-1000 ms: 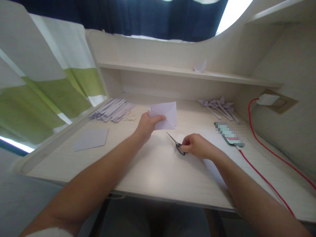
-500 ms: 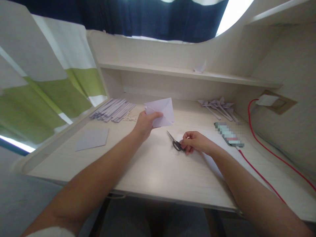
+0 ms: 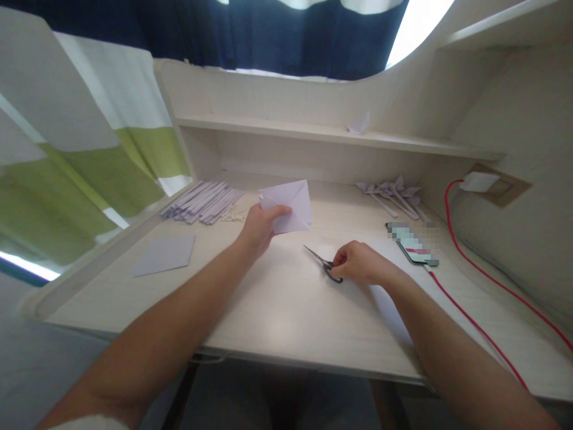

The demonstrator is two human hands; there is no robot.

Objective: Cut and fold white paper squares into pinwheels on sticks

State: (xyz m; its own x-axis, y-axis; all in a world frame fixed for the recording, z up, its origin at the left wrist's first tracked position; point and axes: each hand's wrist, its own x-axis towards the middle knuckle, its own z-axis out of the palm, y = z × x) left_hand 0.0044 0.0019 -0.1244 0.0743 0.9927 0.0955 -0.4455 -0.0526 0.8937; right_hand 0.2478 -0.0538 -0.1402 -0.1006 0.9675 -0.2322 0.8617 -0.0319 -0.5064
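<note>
My left hand (image 3: 259, 228) grips a folded white sheet of paper (image 3: 293, 203), thumb on top, held above the middle of the desk. Crease lines run across the paper. To the right, my right hand (image 3: 358, 261) is closed at the black handles of a pair of scissors (image 3: 330, 270). The blades are together and point up and left, towards the paper but apart from it. Part of the handles is hidden behind my fingers.
Rolled paper sticks (image 3: 203, 202) lie at the back left, with a flat paper stack (image 3: 165, 255) nearer. At the back right are folded paper pieces with stems (image 3: 394, 194). A phone (image 3: 412, 243) with a red cable (image 3: 474, 325) rests on the right. A paper piece (image 3: 359, 124) sits on the shelf.
My right hand has shifted slightly right and closed on the scissors' handles, which have turned and moved a little right. The left hand still holds the paper in nearly the same place.
</note>
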